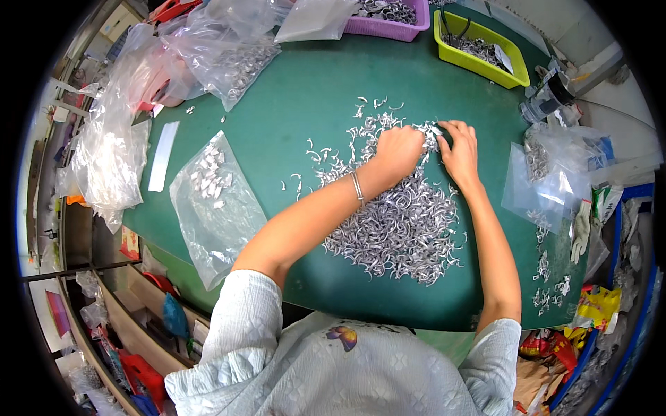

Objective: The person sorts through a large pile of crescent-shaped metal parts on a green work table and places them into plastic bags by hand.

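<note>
A large heap of small curved silver metal pieces spreads over the green table in front of me. My left hand, with a bracelet on its wrist, is closed in a fist at the far part of the heap. Its fingertips are turned away, so what they hold is hidden. Just to its right, my right hand has its thumb and forefinger apart beside a cluster of bright silver pieces lying between the two hands. Some loose pieces are scattered left of the heap.
A clear bag with white-silver pieces on it lies at left beside a white strip. Plastic bags crowd the far left. A purple basket and yellow-green basket stand at the back. A glove lies right.
</note>
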The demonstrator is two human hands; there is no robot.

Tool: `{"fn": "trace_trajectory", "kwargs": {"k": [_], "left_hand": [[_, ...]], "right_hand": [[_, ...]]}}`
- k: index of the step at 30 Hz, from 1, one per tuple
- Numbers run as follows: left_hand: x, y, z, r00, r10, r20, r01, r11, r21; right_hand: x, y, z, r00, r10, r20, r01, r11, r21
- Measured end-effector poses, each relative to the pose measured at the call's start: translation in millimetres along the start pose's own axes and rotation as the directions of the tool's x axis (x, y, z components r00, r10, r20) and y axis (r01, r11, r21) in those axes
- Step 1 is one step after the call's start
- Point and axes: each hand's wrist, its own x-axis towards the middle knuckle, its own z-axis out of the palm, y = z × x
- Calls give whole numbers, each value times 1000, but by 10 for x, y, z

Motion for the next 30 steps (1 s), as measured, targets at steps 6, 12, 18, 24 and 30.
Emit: {"fn": "trace_trajectory", "kwargs": {"k": [6, 12, 18, 24, 30], "left_hand": [[23, -72, 38, 984, -161, -79, 134, 952, -274], [-175, 15, -445, 810, -202, 551, 507, -232, -830], [-860, 84, -568, 844, 54, 534, 474, -542, -694], [-1421, 496, -616, 670, 9, 742, 594, -606, -529], [-1771, 655, -476, 613, 72, 787, 670, -575, -469]], "right_hand": [[91, 78, 60, 988, -51, 144, 61, 996, -62], [87, 114, 24, 975, -179, 129, 204, 955, -217], [-91, -178, -373, 959, 187, 214, -246, 923, 295], [-623, -1071, -1051, 848, -277, 451, -91, 763, 640], [-713, -624, -1127, 896, -27, 444, -125, 943, 309]]}}
